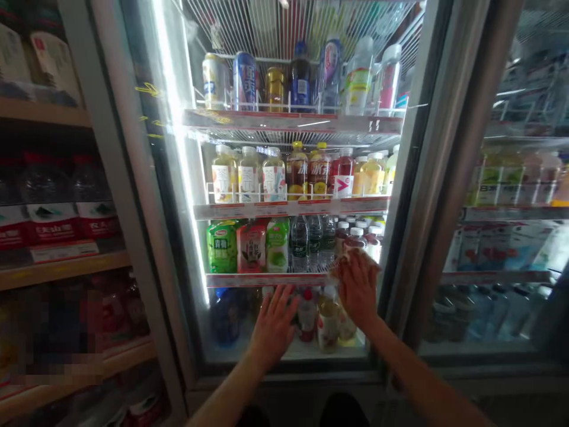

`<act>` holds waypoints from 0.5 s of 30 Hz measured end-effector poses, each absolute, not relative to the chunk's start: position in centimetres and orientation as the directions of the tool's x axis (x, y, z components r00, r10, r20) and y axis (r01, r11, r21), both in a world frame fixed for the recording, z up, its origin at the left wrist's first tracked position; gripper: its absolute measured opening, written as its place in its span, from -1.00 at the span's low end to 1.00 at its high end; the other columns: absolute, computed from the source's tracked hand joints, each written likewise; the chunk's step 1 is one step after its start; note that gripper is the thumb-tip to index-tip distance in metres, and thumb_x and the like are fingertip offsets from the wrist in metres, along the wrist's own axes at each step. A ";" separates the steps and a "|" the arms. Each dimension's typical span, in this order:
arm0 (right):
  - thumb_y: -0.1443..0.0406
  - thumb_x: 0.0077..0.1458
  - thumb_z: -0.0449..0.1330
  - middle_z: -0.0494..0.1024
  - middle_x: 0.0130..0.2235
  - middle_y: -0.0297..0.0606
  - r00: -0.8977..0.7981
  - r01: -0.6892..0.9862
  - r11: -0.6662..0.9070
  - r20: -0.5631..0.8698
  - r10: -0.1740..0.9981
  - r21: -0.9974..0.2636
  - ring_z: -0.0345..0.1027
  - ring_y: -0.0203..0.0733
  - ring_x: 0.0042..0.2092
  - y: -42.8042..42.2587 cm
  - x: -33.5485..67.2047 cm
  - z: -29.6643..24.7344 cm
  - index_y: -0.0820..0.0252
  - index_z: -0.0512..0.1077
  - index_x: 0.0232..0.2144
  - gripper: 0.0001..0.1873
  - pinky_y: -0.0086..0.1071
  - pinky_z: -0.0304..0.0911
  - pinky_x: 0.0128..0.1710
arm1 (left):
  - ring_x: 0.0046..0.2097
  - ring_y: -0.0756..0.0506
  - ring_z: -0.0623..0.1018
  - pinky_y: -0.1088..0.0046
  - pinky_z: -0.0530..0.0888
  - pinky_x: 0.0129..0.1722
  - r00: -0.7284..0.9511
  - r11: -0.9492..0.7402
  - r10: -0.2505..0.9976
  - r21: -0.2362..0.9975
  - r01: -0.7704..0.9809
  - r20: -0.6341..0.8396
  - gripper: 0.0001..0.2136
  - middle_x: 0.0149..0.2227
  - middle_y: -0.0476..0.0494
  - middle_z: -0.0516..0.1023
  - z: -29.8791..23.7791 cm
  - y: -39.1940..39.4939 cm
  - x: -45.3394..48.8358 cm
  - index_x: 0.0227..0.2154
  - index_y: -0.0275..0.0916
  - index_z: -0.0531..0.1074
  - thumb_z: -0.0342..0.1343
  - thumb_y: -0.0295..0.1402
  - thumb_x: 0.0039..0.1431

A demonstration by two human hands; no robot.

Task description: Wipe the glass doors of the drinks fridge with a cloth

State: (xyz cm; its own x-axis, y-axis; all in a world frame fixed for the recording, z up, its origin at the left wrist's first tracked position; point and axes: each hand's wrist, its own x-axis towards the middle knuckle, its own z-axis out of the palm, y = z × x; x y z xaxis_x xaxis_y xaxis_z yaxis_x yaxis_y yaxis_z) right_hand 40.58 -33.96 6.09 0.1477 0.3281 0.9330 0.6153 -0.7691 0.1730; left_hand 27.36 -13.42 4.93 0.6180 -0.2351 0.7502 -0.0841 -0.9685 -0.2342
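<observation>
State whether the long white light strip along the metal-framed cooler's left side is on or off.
On: the long white light strip glows brightly.

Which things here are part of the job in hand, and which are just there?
In use:
- right hand, holding a crumpled cloth at the glass door
- left hand, fingers spread, at the glass

Just there:
- drinks on the lit shelves behind
- red-labelled bottles on the left shelving
- drinks in the right-hand cooler

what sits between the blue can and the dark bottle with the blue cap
A gold can stands between the blue can and the blue-capped dark bottle, as the head view shows.
</observation>
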 end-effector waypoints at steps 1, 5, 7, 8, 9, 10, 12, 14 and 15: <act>0.36 0.14 -0.02 0.10 0.24 0.06 0.178 0.589 -0.799 0.944 0.279 0.125 -0.19 0.07 0.29 -34.3 40.5 5.7 0.28 0.01 0.23 -0.41 0.13 -0.17 0.18 | 0.27 -0.24 0.11 0.11 0.14 0.18 0.618 -0.968 -0.241 -0.235 -0.093 0.748 -0.41 0.25 -0.23 0.12 5.0 -13.8 27.5 0.15 -0.13 0.17 0.14 -0.20 0.03; 0.38 0.16 -0.09 -0.06 0.29 0.03 0.240 0.569 -0.816 0.929 0.283 0.101 -0.25 0.07 0.31 -36.0 40.5 2.8 0.22 -0.23 0.28 -0.32 0.12 -0.09 0.16 | 0.27 -0.24 0.10 0.11 0.17 0.17 0.605 -0.952 -0.297 -0.278 -0.127 0.739 -0.43 0.25 -0.19 0.12 4.8 -14.9 27.9 0.14 -0.11 0.17 0.13 -0.22 0.03; 0.37 0.17 -0.11 -0.09 0.30 0.02 0.241 0.569 -0.820 0.942 0.234 0.058 -0.26 0.08 0.30 -36.8 41.5 3.2 0.19 -0.26 0.29 -0.33 0.14 -0.09 0.15 | 0.27 -0.23 0.10 0.11 0.19 0.16 0.607 -0.945 -0.315 -0.298 -0.133 0.729 -0.44 0.25 -0.18 0.12 5.0 -15.1 28.1 0.13 -0.11 0.17 0.13 -0.22 0.04; 0.36 0.18 -0.11 -0.11 0.30 0.03 0.244 0.562 -0.827 0.954 0.176 0.009 -0.26 0.10 0.30 -37.1 42.1 4.0 0.20 -0.25 0.29 -0.33 0.15 -0.09 0.15 | 0.27 -0.24 0.11 0.10 0.19 0.16 0.612 -0.946 -0.311 -0.296 -0.128 0.727 -0.43 0.25 -0.19 0.12 5.2 -15.1 28.2 0.14 -0.10 0.17 0.13 -0.21 0.04; 0.34 0.18 -0.10 -0.13 0.30 0.06 0.248 0.550 -0.834 0.963 0.106 -0.049 -0.27 0.13 0.30 -37.3 42.8 4.9 0.21 -0.24 0.28 -0.33 0.17 -0.09 0.15 | 0.27 -0.24 0.11 0.10 0.19 0.16 0.616 -0.950 -0.299 -0.288 -0.120 0.728 -0.42 0.25 -0.20 0.13 5.4 -15.1 28.4 0.14 -0.11 0.16 0.13 -0.21 0.04; 0.32 0.18 -0.09 -0.14 0.30 0.08 0.251 0.538 -0.837 0.967 0.041 -0.104 -0.27 0.15 0.30 -37.4 43.3 5.5 0.23 -0.23 0.28 -0.33 0.18 -0.09 0.14 | 0.27 -0.25 0.11 0.09 0.19 0.16 0.622 -0.953 -0.288 -0.279 -0.113 0.729 -0.41 0.25 -0.22 0.13 5.6 -15.1 28.6 0.15 -0.12 0.16 0.14 -0.20 0.03; 0.31 0.18 -0.09 -0.15 0.30 0.10 0.272 0.538 -0.828 0.962 -0.006 -0.157 -0.26 0.16 0.30 -37.6 43.5 5.3 0.25 -0.22 0.28 -0.34 0.16 -0.05 0.14 | 0.27 -0.26 0.12 0.08 0.18 0.16 0.634 -0.957 -0.276 -0.270 -0.109 0.723 -0.40 0.25 -0.23 0.12 5.8 -15.1 28.8 0.15 -0.13 0.15 0.15 -0.21 0.02; 0.33 0.18 -0.10 -0.16 0.30 0.07 0.308 0.556 -0.820 0.950 0.054 -0.134 -0.25 0.13 0.30 -37.6 42.6 2.9 0.22 -0.24 0.28 -0.33 0.14 -0.02 0.13 | 0.26 -0.26 0.12 0.08 0.18 0.16 0.636 -0.954 -0.286 -0.273 -0.122 0.717 -0.40 0.25 -0.23 0.13 5.9 -15.0 28.8 0.15 -0.13 0.15 0.15 -0.21 0.02; 0.35 0.18 -0.11 -0.16 0.31 0.04 0.324 0.569 -0.815 0.940 0.104 -0.106 -0.26 0.11 0.30 -37.6 42.0 1.3 0.20 -0.26 0.29 -0.33 0.13 0.00 0.13 | 0.27 -0.25 0.12 0.09 0.18 0.16 0.637 -0.953 -0.291 -0.274 -0.128 0.713 -0.39 0.25 -0.22 0.13 5.8 -14.8 28.8 0.15 -0.12 0.15 0.15 -0.20 0.02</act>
State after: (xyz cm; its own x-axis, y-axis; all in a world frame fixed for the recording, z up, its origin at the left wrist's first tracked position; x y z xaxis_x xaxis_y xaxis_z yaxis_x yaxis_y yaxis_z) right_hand 41.98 -37.64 1.31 0.3244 0.1040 0.9402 0.5694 -0.8152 -0.1063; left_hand 28.76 -14.84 5.84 0.6374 -0.2911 0.7135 -0.1280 -0.9530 -0.2745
